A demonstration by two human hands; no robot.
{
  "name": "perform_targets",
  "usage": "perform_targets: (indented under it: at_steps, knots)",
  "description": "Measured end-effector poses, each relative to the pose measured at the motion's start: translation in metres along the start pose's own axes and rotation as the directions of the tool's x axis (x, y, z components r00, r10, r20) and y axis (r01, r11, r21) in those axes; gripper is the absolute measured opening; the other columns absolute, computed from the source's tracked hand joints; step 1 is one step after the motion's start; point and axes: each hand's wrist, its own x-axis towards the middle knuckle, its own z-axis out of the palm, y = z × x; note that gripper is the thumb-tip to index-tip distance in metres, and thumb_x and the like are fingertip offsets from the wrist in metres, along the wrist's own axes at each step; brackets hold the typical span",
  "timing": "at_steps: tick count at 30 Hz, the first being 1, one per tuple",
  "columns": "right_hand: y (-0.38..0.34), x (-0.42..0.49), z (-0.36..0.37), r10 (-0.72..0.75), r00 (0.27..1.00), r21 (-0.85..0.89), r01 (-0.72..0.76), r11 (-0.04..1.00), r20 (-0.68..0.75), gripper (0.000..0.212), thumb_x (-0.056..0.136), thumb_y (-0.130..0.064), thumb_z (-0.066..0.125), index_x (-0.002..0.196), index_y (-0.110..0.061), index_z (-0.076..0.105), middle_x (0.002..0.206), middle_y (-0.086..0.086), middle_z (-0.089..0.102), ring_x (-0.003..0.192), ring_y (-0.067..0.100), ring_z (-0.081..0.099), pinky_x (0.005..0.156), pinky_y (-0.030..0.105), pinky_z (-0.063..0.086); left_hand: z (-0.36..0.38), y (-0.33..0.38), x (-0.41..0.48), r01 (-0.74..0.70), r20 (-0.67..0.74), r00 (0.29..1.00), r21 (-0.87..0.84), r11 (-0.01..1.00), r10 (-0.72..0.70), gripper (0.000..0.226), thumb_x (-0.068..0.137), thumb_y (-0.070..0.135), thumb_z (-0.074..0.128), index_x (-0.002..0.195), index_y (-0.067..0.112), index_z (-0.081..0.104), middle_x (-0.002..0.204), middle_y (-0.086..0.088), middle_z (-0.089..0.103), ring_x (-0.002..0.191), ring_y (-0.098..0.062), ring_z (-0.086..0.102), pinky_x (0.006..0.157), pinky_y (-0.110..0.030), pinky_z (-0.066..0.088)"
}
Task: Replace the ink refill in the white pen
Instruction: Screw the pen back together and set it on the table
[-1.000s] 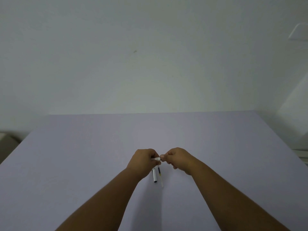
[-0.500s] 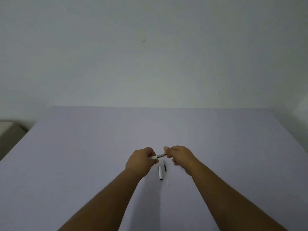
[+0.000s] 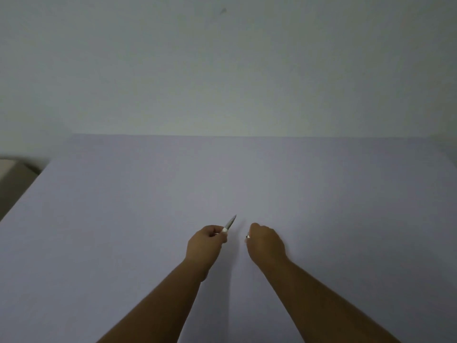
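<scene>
My left hand (image 3: 206, 243) is closed around the white pen (image 3: 224, 230), just above the table. A thin grey pointed end (image 3: 231, 221) sticks out of the pen, slanting up and to the right. My right hand (image 3: 265, 243) is a short gap to the right, low over the table, with its fingers curled. A small white and dark pen part (image 3: 248, 236) shows at its thumb. I cannot tell which part it is. The cap and the spare refill are hidden.
The pale lilac table (image 3: 123, 219) stretches wide on every side of my hands. A plain wall rises behind its far edge. A beige object (image 3: 12, 174) stands past the table's left edge.
My hands were together on the pen and have pulled apart. The right hand dropped to the table over the spot where the cap and refill lay. The camera tilted down.
</scene>
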Motion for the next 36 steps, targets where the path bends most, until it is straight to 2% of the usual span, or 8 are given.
perform_targets:
  at_steps: [4, 7, 11, 13, 15, 19, 26, 36]
  knots:
    - [-0.008, 0.001, 0.005, 0.049, 0.998, 0.057, -0.046, 0.997, -0.034, 0.022, 0.091, -0.014, 0.041, 0.106, -0.007, 0.055, 0.110, 0.013, 0.064, 0.103, 0.031, 0.060, 0.083, 0.036, 0.050, -0.006, -0.002, 0.002, -0.007, -0.004, 1.000, 0.065, 0.998, 0.007, 0.007, 0.084, 0.031, 0.063, 0.081, 0.029, 0.068, 0.082, 0.013, 0.065, 0.073, -0.007, 0.057, 0.058, -0.022, 0.044]
    - [-0.014, 0.003, -0.006, 0.149, 0.988, 0.335, -0.130, 0.933, -0.032, 0.029, 0.090, -0.022, 0.048, 0.112, -0.006, 0.058, 0.107, 0.013, 0.066, 0.101, 0.031, 0.061, 0.087, 0.038, 0.050, -0.010, 0.000, 0.002, 0.004, 0.014, 1.000, 0.073, 0.997, -0.005, 0.004, 0.082, 0.029, 0.065, 0.081, 0.029, 0.069, 0.076, 0.008, 0.067, 0.068, -0.008, 0.060, 0.052, -0.020, 0.043]
    - [-0.016, 0.009, -0.036, 0.290, 0.956, 0.880, -0.175, 0.442, 0.045, 0.023, 0.090, -0.021, 0.054, 0.082, -0.006, 0.071, 0.062, 0.000, 0.069, 0.061, 0.016, 0.065, 0.067, 0.031, 0.058, -0.012, 0.005, -0.001, -0.001, 0.051, 0.999, 0.069, 0.998, -0.002, 0.003, 0.080, 0.027, 0.069, 0.082, 0.027, 0.070, 0.078, 0.003, 0.069, 0.066, -0.011, 0.062, 0.048, -0.022, 0.044]
    - [-0.015, 0.010, -0.054, 0.295, 0.949, 0.976, -0.158, 0.152, 0.107, 0.023, 0.090, -0.016, 0.057, 0.070, -0.013, 0.068, 0.055, -0.003, 0.069, 0.060, 0.013, 0.064, 0.059, 0.022, 0.055, -0.010, 0.010, -0.003, -0.011, 0.072, 0.997, 0.074, 0.997, 0.006, 0.002, 0.079, 0.027, 0.070, 0.080, 0.029, 0.070, 0.077, 0.004, 0.069, 0.066, -0.010, 0.063, 0.045, -0.021, 0.045]
    - [-0.014, 0.010, -0.067, 0.258, 0.957, 0.989, -0.147, 0.027, 0.135, 0.022, 0.089, -0.013, 0.059, 0.069, -0.013, 0.066, 0.059, 0.000, 0.070, 0.063, 0.015, 0.065, 0.060, 0.022, 0.055, -0.008, 0.014, -0.006, -0.027, 0.087, 0.996, 0.074, 0.997, 0.020, 0.005, 0.078, 0.025, 0.071, 0.077, 0.029, 0.069, 0.076, 0.004, 0.069, 0.065, -0.011, 0.063, 0.046, -0.021, 0.047]
    - [-0.013, 0.005, -0.077, 0.161, 0.973, 0.985, -0.172, 0.023, 0.166, 0.010, 0.089, -0.011, 0.060, 0.082, -0.007, 0.065, 0.077, 0.010, 0.067, 0.068, 0.019, 0.065, 0.069, 0.027, 0.056, -0.003, 0.023, -0.011, -0.052, 0.112, 0.993, 0.055, 0.997, 0.046, 0.005, 0.078, 0.024, 0.072, 0.076, 0.027, 0.069, 0.073, 0.003, 0.067, 0.065, -0.011, 0.062, 0.050, -0.021, 0.048]
    - [-0.012, -0.008, -0.079, 0.023, 0.984, 0.967, -0.176, 0.181, 0.175, 0.011, 0.086, -0.012, 0.064, 0.076, -0.008, 0.068, 0.072, 0.006, 0.071, 0.063, 0.012, 0.067, 0.062, 0.022, 0.058, 0.002, 0.033, -0.017, -0.083, 0.123, 0.989, 0.009, 0.997, 0.081, 0.005, 0.078, 0.020, 0.073, 0.077, 0.023, 0.070, 0.073, 0.000, 0.067, 0.065, -0.015, 0.061, 0.057, -0.025, 0.049]
    - [-0.002, -0.011, -0.085, -0.053, 0.981, 0.963, -0.170, 0.208, 0.185, 0.014, 0.087, -0.011, 0.063, 0.074, -0.008, 0.069, 0.070, 0.005, 0.071, 0.065, 0.013, 0.069, 0.061, 0.022, 0.058, 0.011, 0.034, -0.017, -0.055, 0.136, 0.989, -0.062, 0.997, 0.063, 0.004, 0.078, 0.014, 0.074, 0.080, 0.014, 0.071, 0.072, -0.002, 0.064, 0.069, -0.018, 0.058, 0.067, -0.030, 0.050]
